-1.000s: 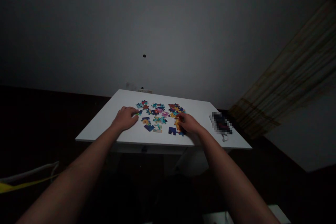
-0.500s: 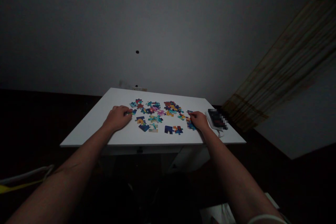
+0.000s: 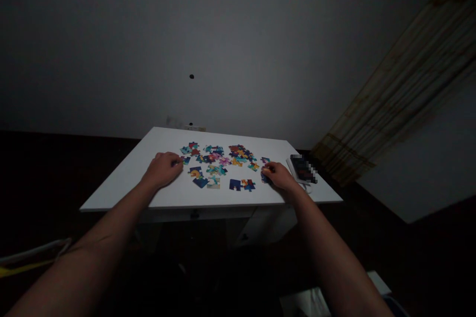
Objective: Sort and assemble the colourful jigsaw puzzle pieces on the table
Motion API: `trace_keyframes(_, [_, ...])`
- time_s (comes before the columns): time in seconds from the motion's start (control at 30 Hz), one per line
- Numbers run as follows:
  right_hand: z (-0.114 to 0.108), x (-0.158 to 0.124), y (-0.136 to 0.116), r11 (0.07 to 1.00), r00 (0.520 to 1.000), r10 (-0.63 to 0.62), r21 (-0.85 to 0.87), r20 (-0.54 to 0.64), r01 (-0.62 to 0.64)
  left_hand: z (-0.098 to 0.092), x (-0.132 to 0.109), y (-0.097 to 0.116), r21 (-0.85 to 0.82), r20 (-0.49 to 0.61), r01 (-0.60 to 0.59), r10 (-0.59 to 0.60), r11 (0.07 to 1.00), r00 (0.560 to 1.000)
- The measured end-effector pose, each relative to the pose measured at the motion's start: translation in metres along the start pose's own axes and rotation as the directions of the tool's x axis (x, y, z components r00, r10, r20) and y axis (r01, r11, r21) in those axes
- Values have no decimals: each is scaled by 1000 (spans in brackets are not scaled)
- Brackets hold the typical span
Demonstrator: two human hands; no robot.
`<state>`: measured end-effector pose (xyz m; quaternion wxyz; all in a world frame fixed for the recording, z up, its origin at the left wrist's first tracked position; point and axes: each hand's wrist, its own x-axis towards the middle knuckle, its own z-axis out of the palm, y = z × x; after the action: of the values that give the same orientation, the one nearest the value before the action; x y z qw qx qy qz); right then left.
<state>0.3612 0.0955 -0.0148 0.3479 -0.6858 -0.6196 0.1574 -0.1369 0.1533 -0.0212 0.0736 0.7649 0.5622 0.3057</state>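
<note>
While both our hands rest on the white table [image 3: 119,193], jigsaw puzzle pieces [image 3: 213,170] lie scattered in a loose band across its middle, between them. Our left hand [image 3: 162,169] sits curled, its fingers close together and its fingertips [image 3: 177,161] just beside a dark blue piece [image 3: 185,160]. Our right hand [image 3: 278,176] bends over another dark blue piece [image 3: 265,178] at the group's right edge, touching it, though we cannot tell whether it pinches it. Just beyond that hand, a pixelated dark object [image 3: 304,169] lies on a white pad [image 3: 292,168] near the table's right edge.
</note>
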Motion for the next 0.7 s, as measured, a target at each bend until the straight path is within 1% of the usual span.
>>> trace_keyframes(0.07, [-1,2,1,985,999,45,170,-19,-41,0,-1,1,-9,-6,-3,3,1000,1000])
trace_keyframes(0.13, [-3,6,5,956,987,105,286,-121,-66,0,-1,1,-15,-14,-2,2,1000,1000])
trace_keyframes(0.17, [-3,8,7,947,972,135,315,-192,-69,0,-1,1,-14,-15,-1,1,1000,1000])
trace_keyframes(0.23, [-4,13,10,955,932,170,287,-319,-76,1,0,0,-3,-12,-2,2,1000,1000])
trace_keyframes(0.3, [-4,17,13,974,907,178,203,-381,-106,1,1,-1,12,-4,-2,2,1000,1000])
trace_keyframes(0.33, [-4,18,14,981,906,171,151,-387,-121,2,1,-2,16,-2,-4,4,1000,1000])
trace_keyframes(0.43, [-4,15,15,989,922,147,42,-359,-141,2,1,-1,4,-9,-6,6,1000,1000])
trace_keyframes(0.5, [-4,12,14,984,946,117,-93,-304,-152,2,0,0,-15,-19,-9,9,1000,1000])
trace_keyframes(0.57, [-4,9,9,941,972,74,-308,-225,-143,2,-1,1,-30,-27,-11,10,999,1000])
trace_keyframes(0.63, [-3,9,-1,858,986,20,-504,-166,-102,1,-1,2,-28,-36,-6,5,1000,999])
trace_keyframes(0.7, [1,10,-17,818,991,-50,-574,-121,-29,2,-1,2,-14,-38,-3,3,1000,999])
